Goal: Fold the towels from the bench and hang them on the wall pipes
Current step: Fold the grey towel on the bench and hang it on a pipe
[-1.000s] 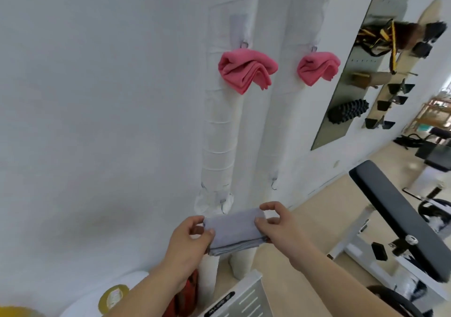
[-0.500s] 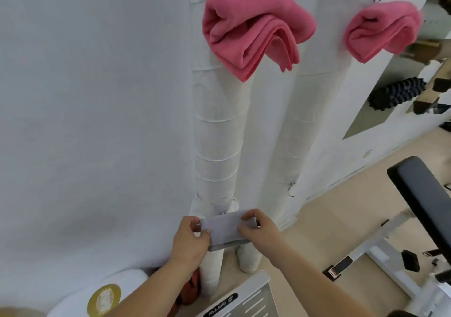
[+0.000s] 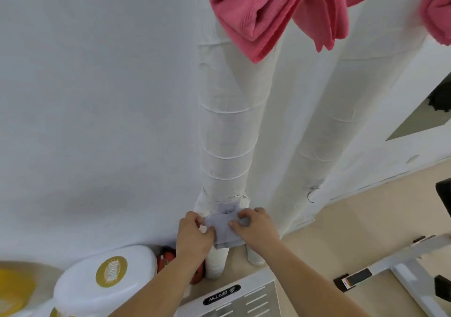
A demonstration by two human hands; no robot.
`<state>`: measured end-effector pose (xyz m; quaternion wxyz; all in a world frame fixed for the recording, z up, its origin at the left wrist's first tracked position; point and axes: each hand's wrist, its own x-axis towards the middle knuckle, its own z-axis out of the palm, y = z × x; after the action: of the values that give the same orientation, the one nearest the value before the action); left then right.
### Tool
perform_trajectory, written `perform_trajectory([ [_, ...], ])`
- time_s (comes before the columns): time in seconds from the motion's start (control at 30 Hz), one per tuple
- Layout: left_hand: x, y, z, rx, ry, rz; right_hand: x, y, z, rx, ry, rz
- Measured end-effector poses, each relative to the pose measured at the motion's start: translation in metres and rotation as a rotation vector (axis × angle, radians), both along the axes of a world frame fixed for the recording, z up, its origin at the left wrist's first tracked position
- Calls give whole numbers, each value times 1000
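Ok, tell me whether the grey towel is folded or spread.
Folded: the grey towel is a small pad with layered edges along its bottom, gripped by the left hand and right hand.

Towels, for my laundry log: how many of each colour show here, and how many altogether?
Pink towels: 2
Grey towel, gripped by the left hand and the right hand: 1
Total: 3
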<state>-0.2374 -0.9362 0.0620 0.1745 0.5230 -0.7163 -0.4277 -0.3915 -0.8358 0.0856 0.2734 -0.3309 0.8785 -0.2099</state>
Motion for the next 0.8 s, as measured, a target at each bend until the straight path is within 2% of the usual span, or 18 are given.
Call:
perform_trajectory([
  [0.1,-7,0,1,-403,-64,-282,-1,-2,7,52,255,129],
  [0.17,-9,2,-2,-522,-129,-503,-2,-1,9,30,390,247],
  [0.3,4,8,-13,-551,-149,-579,-4,3,4,-81,253,182],
  [0.5,13,35,-16,-318,-277,-601,3,7,-2,-98,120,142],
  [0.8,1,36,-13,-140,-285,-549,1,11,-5,-30,-149,159],
])
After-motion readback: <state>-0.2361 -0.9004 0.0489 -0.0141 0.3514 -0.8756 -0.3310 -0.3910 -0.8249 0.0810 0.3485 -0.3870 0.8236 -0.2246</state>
